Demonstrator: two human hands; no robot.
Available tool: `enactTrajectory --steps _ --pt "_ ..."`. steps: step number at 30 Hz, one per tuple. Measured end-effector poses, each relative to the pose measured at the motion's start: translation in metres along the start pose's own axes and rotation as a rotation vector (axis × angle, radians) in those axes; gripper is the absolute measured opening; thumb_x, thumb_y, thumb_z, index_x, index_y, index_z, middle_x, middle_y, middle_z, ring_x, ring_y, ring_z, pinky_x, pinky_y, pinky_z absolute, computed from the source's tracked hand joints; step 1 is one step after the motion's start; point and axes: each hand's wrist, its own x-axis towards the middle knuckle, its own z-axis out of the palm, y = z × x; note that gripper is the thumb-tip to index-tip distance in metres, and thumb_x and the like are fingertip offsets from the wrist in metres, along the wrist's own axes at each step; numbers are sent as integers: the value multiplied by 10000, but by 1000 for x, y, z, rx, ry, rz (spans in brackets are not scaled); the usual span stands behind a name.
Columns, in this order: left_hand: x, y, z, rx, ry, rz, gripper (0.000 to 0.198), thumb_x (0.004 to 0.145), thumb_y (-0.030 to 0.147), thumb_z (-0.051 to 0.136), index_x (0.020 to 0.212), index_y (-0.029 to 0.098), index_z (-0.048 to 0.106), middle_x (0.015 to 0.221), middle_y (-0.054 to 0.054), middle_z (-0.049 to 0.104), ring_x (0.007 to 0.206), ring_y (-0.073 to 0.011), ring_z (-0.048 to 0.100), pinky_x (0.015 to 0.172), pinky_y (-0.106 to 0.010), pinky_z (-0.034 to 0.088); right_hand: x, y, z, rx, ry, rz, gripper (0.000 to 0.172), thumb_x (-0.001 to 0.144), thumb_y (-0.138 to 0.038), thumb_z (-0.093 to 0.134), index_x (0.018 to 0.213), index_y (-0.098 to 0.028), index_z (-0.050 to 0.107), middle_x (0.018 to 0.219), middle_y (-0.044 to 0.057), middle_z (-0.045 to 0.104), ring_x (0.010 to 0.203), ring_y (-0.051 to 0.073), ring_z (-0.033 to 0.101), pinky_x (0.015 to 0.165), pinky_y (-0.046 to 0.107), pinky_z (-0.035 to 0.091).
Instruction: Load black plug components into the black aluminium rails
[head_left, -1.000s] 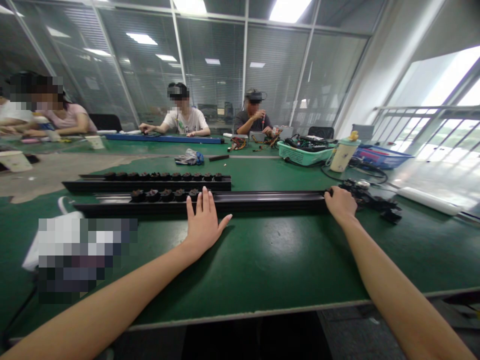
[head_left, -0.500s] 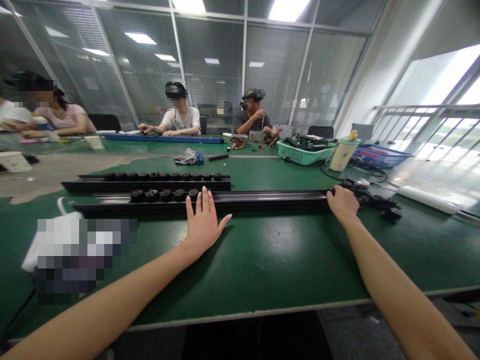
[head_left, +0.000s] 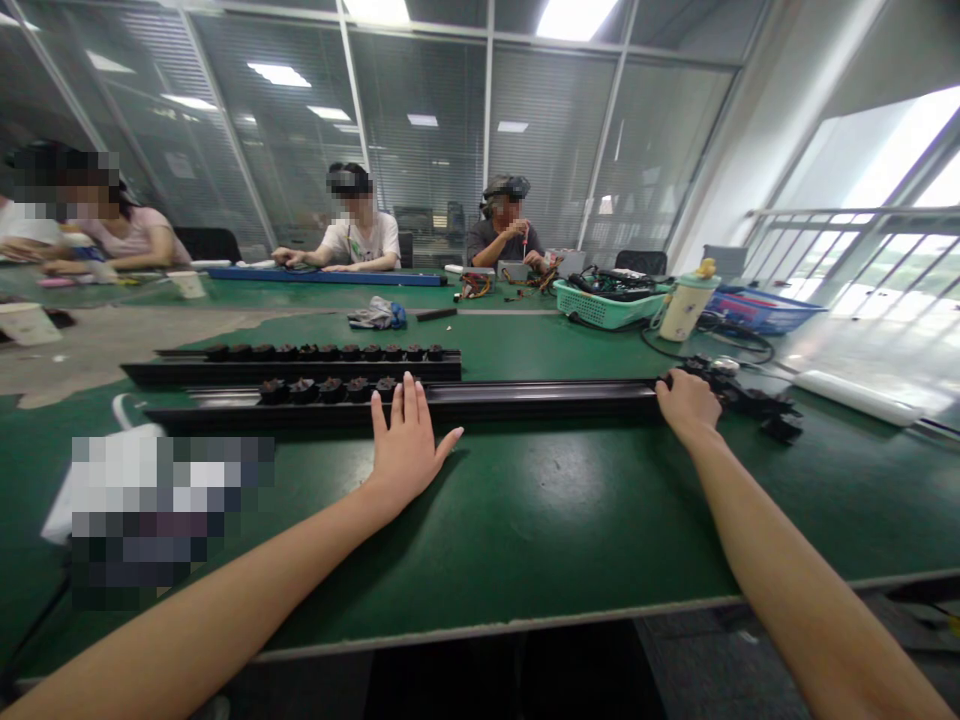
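Observation:
A long black metal rail (head_left: 555,396) lies across the green table, with several round black socket-like modules (head_left: 330,390) seated in the left part of its channel. My left hand (head_left: 405,450) is open, fingers spread, resting against the near side of this rail by the rightmost module. At the rail's right end my right hand (head_left: 688,405) is closed, its fingers curled down; what they hold is hidden. Behind lies a second black rail (head_left: 300,372), its channel filled with a row of similar modules. Loose black modules (head_left: 780,420) sit in a heap right of my right hand.
Behind the rails are a grey-blue glove (head_left: 377,314), a dark strip (head_left: 436,314), a green basket (head_left: 611,308) of cables, a pale bottle (head_left: 686,308) and a blue basket (head_left: 772,312). A white roll (head_left: 859,398) lies right. Several people sit across the table (head_left: 525,540).
My right hand has shifted very slightly to the right at the rail's end. My left hand and the rails stay in place.

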Motion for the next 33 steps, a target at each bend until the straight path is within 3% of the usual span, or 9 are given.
enactTrajectory --steps 10,33 --pt "0 0 -1 -7 1 2 896 1008 625 233 1622 -24 163 1687 -281 158 1556 -410 251 1255 -626 31 2 5 -1 65 2 41 408 986 -342 467 1257 -140 695 1187 223 692 1099 341 666 869 431 517" --pt "0 0 1 32 -15 -2 902 1005 611 270 1595 -69 209 1686 -297 118 1555 -413 247 1257 -620 29 11 19 3 128 25 64 416 972 -346 501 1273 -131 692 1172 226 675 1082 333 651 902 445 513"
